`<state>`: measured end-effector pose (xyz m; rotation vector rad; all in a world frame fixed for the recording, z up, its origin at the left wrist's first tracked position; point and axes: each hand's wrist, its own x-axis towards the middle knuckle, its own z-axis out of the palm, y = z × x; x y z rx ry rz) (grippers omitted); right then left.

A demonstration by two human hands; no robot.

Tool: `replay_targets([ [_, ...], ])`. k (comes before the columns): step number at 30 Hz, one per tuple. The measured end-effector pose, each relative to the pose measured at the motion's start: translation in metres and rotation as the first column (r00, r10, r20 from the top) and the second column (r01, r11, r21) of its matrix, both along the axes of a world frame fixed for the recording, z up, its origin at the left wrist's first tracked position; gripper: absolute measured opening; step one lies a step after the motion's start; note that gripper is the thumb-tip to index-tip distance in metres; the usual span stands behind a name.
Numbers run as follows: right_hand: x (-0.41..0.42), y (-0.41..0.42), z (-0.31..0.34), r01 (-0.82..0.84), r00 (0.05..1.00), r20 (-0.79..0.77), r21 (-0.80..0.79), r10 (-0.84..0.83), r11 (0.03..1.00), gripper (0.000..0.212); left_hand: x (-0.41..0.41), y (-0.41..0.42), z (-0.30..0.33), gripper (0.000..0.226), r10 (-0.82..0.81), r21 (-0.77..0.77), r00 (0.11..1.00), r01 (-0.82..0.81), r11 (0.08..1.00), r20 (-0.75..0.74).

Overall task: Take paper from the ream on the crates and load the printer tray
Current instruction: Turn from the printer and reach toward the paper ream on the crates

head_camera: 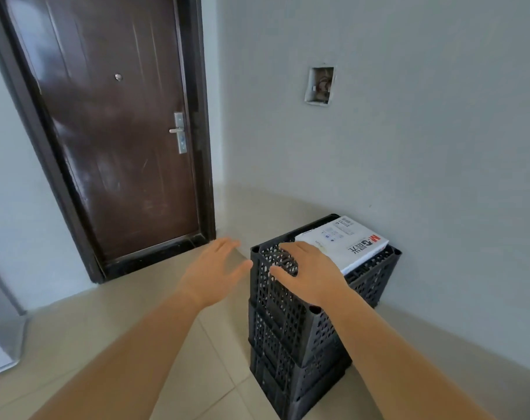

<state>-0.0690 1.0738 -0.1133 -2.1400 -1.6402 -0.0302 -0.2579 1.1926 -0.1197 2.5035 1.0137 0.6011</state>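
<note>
Both hands were stretched forward with fingers straight and spread, holding nothing. The left hand (213, 272) hung in the air over the floor (85, 344), just to the left of the stack of black crates (283, 338), its thumb close to the top crate's upper left corner. The right hand (310, 272) was palm down over the open top of the uppermost crate, near the nearest end of the ream of paper (347, 242); whether its fingertips touched the wrapper could not be told.

The ream, in a white wrapper with red and dark lettering, lay flat across the far side of the top crate's rim, one corner reaching out past the crate toward the wall (409, 131). The perforated crates were stacked at least 3 high and stood on the pale tiled floor close to the grey wall on the right.

A dark brown door (112, 125) with a silver lever handle (179, 131) stood closed in a black frame at the left. Higher on the grey wall was a small open wall box (319, 85) with something like wiring inside.
</note>
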Motion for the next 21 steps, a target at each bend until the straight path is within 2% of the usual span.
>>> replay_targets([
  [5, 0.001, 0.076, 0.012, 0.054, 0.998, 0.035, 0.024, -0.055, 0.998, 0.062, 0.014, 0.091, 0.011, 0.059, -0.090, 0.030, 0.995, 0.088, 0.996, 0.052],
  [12, 0.024, 0.170, 0.003, 0.113, 0.993, 0.017, 0.017, -0.113, 0.993, 0.062, 0.034, 0.196, -0.001, 0.067, -0.142, 0.024, 0.990, 0.142, 0.990, -0.001],
  [16, 0.056, 0.209, -0.018, 0.160, 0.987, -0.015, 0.042, -0.159, 0.986, 0.064, 0.071, 0.249, -0.006, 0.061, -0.187, 0.025, 0.981, 0.188, 0.982, -0.045],
  [21, 0.105, 0.231, -0.036, 0.293, 0.954, -0.069, 0.022, -0.291, 0.956, 0.064, 0.144, 0.294, -0.003, 0.062, -0.308, -0.004, 0.947, 0.309, 0.951, -0.094],
])
